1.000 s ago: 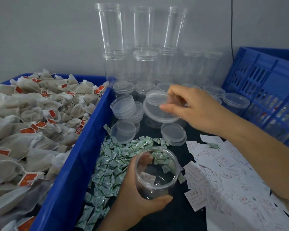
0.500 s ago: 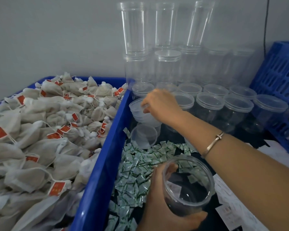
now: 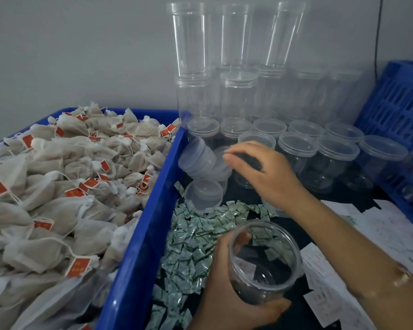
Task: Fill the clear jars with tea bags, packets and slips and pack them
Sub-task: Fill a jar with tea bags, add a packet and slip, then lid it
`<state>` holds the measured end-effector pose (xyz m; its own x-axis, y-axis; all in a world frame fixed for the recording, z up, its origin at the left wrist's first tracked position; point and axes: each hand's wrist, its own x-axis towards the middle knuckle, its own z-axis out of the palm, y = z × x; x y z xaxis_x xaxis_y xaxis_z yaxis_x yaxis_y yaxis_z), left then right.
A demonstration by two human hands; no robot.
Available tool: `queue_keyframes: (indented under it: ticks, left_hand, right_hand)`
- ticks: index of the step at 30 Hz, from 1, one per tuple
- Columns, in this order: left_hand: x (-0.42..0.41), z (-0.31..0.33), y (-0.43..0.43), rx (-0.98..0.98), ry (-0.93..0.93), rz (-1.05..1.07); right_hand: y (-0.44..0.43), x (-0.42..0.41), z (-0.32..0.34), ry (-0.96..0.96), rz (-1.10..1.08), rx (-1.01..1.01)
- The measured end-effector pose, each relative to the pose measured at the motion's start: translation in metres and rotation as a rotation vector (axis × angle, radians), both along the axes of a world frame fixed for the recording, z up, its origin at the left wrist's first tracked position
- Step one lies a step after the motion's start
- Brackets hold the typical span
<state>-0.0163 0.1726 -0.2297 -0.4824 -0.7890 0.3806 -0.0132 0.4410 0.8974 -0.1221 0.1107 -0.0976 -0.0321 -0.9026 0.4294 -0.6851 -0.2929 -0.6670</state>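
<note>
Open clear jar low in the middle, mouth tipped toward the camera, no lid on it, and the left grip is clamped round its lower wall, thumb across the near side. Pale scraps show through the plastic; inside or behind it, I cannot tell. The jar hangs just above the dark bench, over the near edge of a heap of green-and-white packets. To its right, white paper slips are scattered over the bench. Further back, the right grip hovers apart, fingers loosely spread and holding nothing, fingertips right at a leaning pile of loose clear lids; touching or not, I cannot tell. One more lid sits upturned just below that pile. Beyond the hand, rows of lidded jars, and behind them tall jars stacked against the grey wall. On the left, a blue tub heaped with tea bags, red tags showing. Far right, a blue slatted crate
</note>
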Motion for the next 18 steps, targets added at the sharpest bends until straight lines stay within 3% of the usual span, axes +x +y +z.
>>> queue_keyframes:
  ticks: [1, 3, 7, 10, 13, 15, 18]
  left_hand:
    - [0.037, 0.017, -0.004, 0.04, -0.045, -0.049]
    - [0.045, 0.032, 0.012, 0.171, 0.153, -0.106]
    - [0.045, 0.03, 0.016, 0.211, 0.128, -0.101]
    - [0.056, 0.032, 0.015, 0.267, 0.01, -0.098]
    - [0.056, 0.053, 0.022, 0.373, -0.237, -0.008]
    - [0.058, 0.074, 0.026, 0.331, -0.36, 0.173]
    - [0.066, 0.108, 0.036, 0.205, -0.351, 0.261]
  right_hand:
    - [0.021, -0.006, -0.005, -0.138, 0.009, 0.012]
    - [0.054, -0.014, -0.019, -0.302, 0.035, 0.066]
    - [0.105, -0.024, -0.069, -0.582, 0.106, 0.28]
    - [0.14, -0.006, -0.093, -0.435, 0.2, 0.277]
    - [0.151, 0.008, -0.11, -0.473, 0.149, 0.202]
    - [0.147, 0.011, -0.115, -0.471, 0.112, 0.189]
    - [0.144, 0.017, -0.119, -0.44, 0.117, 0.16]
